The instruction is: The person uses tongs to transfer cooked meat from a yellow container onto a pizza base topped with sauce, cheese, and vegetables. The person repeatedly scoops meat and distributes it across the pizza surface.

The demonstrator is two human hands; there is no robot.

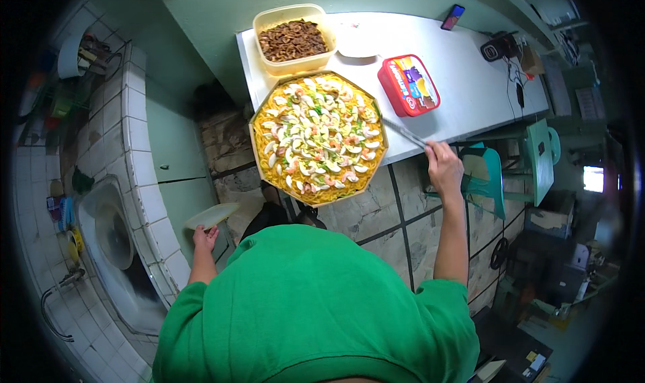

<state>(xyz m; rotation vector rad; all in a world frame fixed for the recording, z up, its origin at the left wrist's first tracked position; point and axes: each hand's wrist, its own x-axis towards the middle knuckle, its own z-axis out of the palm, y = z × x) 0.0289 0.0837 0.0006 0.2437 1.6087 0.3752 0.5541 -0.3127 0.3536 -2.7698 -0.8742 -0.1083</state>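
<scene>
My right hand (444,168) is closed round the end of a slim metal utensil (407,134), whose far tip reaches the right edge of the noodle tray; its exact kind is unclear. The octagonal tray (252,144) overhangs the table's front edge. In it lie yellow noodles (269,165) topped with sliced egg, shrimp and green bits (320,138). Low at my left side, my left hand (205,238) grips a pale, flat plate or lid (213,215) by its edge, away from the tray.
On the white table (463,87) stand a yellowish tub (289,66) of dark brown pieces, a white plate (358,44), a red lidded tub (410,85) and a phone (453,17). A sink (114,238) is at left; green chairs (494,181) stand at right.
</scene>
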